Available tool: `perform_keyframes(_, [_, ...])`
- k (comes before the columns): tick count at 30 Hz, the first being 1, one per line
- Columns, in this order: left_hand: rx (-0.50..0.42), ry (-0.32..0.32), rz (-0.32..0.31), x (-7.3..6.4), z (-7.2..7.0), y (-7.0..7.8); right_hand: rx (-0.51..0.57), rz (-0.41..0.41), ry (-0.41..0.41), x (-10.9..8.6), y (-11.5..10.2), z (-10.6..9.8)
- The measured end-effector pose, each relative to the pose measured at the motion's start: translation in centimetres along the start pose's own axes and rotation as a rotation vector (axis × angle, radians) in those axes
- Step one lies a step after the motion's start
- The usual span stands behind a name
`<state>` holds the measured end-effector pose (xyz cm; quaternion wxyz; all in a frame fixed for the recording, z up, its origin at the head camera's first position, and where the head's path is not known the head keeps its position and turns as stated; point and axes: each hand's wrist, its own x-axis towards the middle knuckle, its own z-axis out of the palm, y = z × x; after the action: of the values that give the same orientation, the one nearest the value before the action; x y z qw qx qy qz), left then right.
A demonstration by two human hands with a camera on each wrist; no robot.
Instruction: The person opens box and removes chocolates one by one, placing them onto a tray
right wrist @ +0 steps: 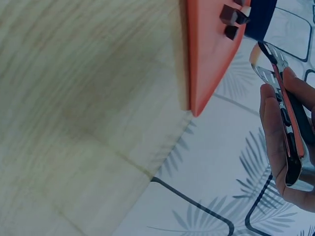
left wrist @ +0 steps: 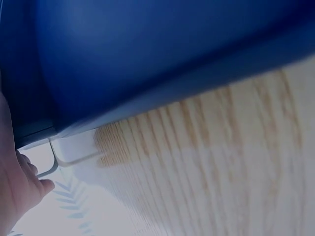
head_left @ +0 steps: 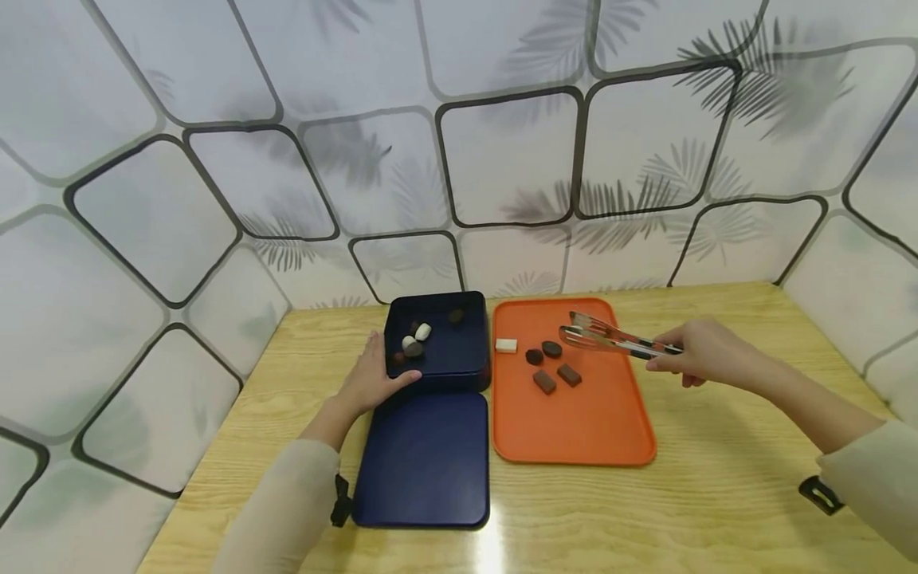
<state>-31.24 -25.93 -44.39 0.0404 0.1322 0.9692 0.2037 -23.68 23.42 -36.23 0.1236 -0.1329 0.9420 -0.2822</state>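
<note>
The head view is bright, and the light is rather even; it seems to come from above. On the near part of the counter [head_left: 717,498] there is one strong white spot of glare. On the counter's right side, a soft shadow lies below the right forearm [head_left: 789,391]. Over the counter, the tongs [head_left: 638,346] show small shiny reflections. Behind the counter, the wall [head_left: 509,159] looks pale, and its pattern is stretched toward the outer edges. The left wrist view has a bluish tone; beside the counter, a blue surface [left wrist: 123,59] is blurred, and the wall beyond is almost washed out. The right wrist view is dimmer, with a wide, vague shadow on the counter.
</note>
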Motion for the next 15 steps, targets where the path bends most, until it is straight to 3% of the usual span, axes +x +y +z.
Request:
perform_keyframes(10, [0.219,0.032,-0.018,0.2,0.1,0.3,-0.017,0.020,-0.022,-0.6,1.6,1.3])
perform_keyframes(15, [0.267,0.047,-0.021,0.2,0.1,0.4,-0.006,0.015,-0.021,-0.8,2.0,1.8])
